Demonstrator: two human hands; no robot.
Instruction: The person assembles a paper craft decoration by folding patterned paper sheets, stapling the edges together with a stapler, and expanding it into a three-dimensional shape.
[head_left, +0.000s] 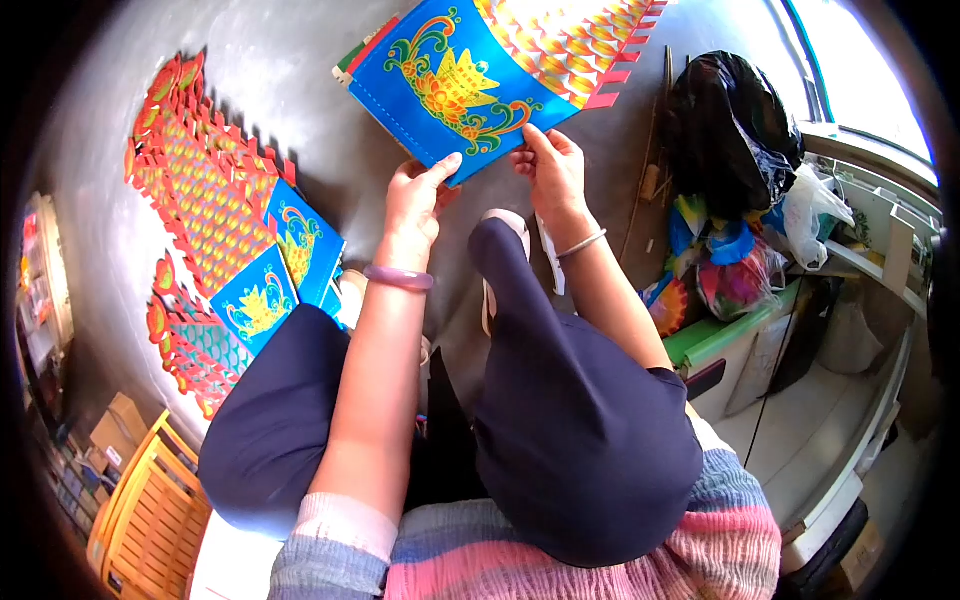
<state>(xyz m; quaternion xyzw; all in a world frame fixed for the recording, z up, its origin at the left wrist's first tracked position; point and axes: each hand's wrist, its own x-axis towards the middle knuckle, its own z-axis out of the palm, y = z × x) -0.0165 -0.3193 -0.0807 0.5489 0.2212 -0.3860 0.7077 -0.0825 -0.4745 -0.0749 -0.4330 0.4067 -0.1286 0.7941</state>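
Observation:
A printed sheet hangs between my hands at the top of the head view. Its lower part is a blue band with a yellow and green crest; above that come yellow-orange scales and a red fringed edge. My left hand pinches its bottom edge, thumb on top. With thumb and fingers, my right hand grips the lower right corner. The top of the sheet runs out of view. Similar printed sheets lie overlapping on the floor at left, one with teal scales.
At right sit a black plastic bag, a white bag and colourful wrapped items beside a green-edged cabinet. Thin sticks lie on the grey floor. A wooden chair stands at lower left.

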